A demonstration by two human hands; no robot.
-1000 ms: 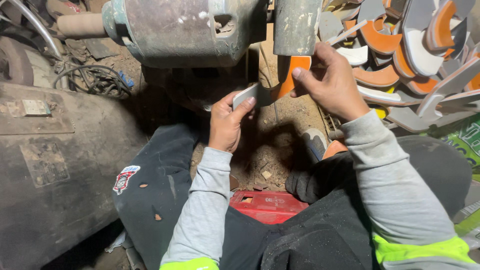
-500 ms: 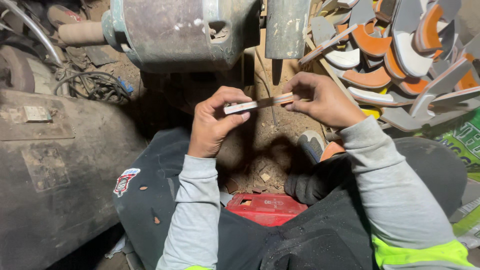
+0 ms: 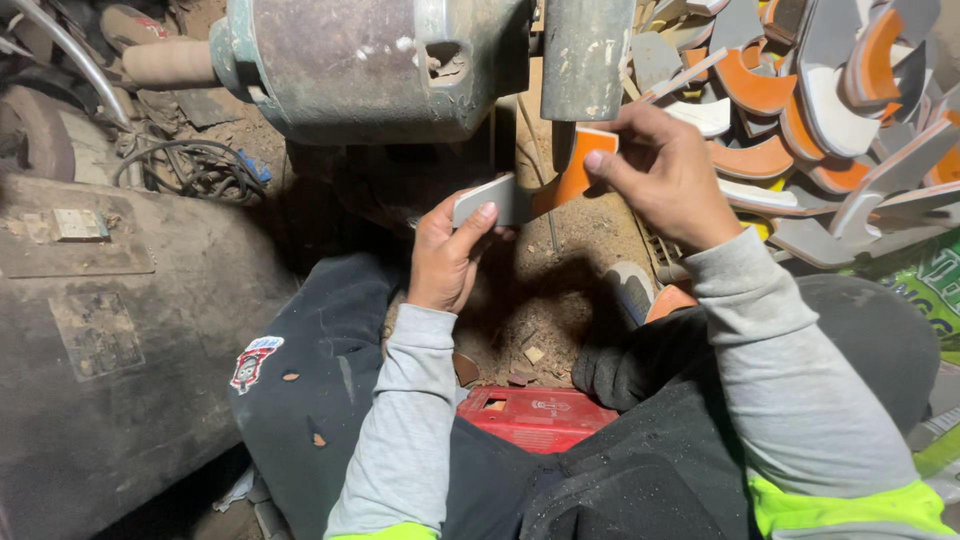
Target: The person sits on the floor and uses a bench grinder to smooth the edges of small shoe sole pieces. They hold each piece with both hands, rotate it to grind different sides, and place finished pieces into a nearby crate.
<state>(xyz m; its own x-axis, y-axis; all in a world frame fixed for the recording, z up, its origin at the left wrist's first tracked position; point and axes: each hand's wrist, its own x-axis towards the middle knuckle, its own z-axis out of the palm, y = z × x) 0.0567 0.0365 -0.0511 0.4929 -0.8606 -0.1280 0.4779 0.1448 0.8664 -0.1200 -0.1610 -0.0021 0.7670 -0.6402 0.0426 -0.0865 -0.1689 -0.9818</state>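
Note:
Both my hands hold one curved piece (image 3: 545,185) that is grey-white at its left end and orange at its right. My left hand (image 3: 445,255) pinches the grey end from below. My right hand (image 3: 665,175) grips the orange end with thumb and fingers. The orange end sits against the lower edge of a grey cylindrical wheel (image 3: 585,55) mounted beside a dirty metal motor housing (image 3: 370,60). I sit behind it with dark trousers and grey sleeves.
A heap of orange and grey-white curved pieces (image 3: 810,110) lies at the upper right. A large dusty dark machine body (image 3: 110,340) fills the left, with cables (image 3: 195,165) above it. A red crate (image 3: 540,415) sits between my legs on dirt ground.
The piece was held flat and edge-on below the wheel; now it is turned face-up and its orange end is raised to the wheel. Both hands moved up slightly.

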